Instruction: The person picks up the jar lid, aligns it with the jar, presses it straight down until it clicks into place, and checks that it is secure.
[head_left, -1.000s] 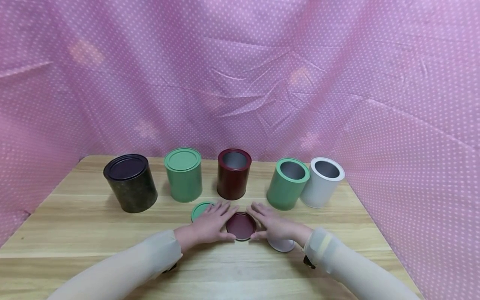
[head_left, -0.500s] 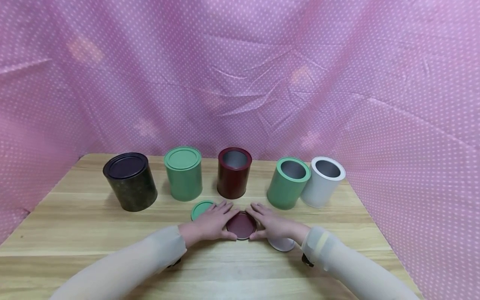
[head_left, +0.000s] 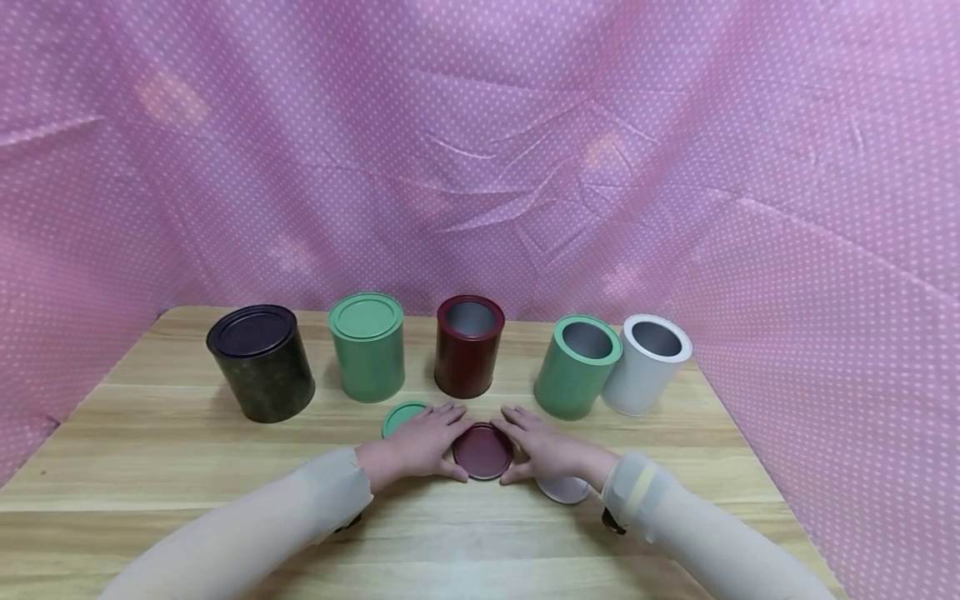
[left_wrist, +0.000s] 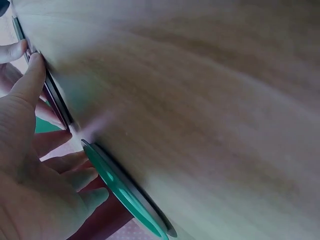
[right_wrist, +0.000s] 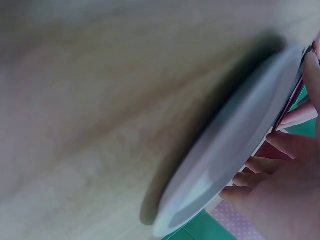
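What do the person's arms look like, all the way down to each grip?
The left sleeve and right sleeve are long and cream, with greyish cuffs. The right cuff has a pale yellow stripe. Small black things peek out beneath, too small to identify. The left grip and right grip wear no gloves.

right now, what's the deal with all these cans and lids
A person's left grip and right grip flank a dark red lid on the wooden table, touching or nearly touching its rim. A green lid is partly hidden by the left grip, a white lid by the right. Farther back, the dark red can, the white can and the green can beside it stand open, while the black can and the other green can look closed.
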